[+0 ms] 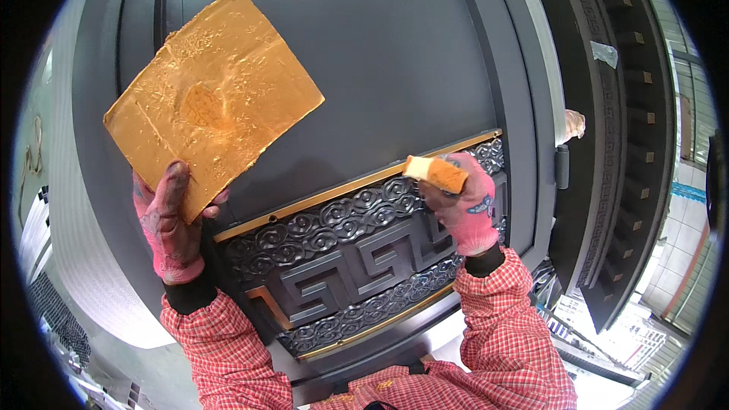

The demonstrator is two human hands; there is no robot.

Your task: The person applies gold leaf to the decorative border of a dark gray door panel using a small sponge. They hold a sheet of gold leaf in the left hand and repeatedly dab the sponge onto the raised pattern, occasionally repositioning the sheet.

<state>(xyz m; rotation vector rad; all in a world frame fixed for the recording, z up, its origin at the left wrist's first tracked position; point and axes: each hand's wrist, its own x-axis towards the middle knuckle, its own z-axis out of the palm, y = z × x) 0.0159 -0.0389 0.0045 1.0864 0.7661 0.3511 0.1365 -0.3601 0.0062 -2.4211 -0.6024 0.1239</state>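
Observation:
My left hand (171,220), in a stained pink glove, grips the lower corner of a flat board (250,68) smeared all over with gold paint. In my right hand (467,209), also gloved in pink, is a small sponge block (437,173), pale at one end and orange-gold at the other. Below both hands lies a dark grey door panel (380,53) with a raised ornamental band (357,258) of scrolls and a key pattern. Gold trim (342,188) runs along the band's upper edge, and one part of the key pattern at its left end (269,307) is copper-gold.
A dark frame piece (607,182) with a row of small blocks stands upright to the right. A hinge (562,167) sits on the panel's right edge. White foam wrapping (99,235) borders the left side. Tiled flooring (676,235) shows at far right.

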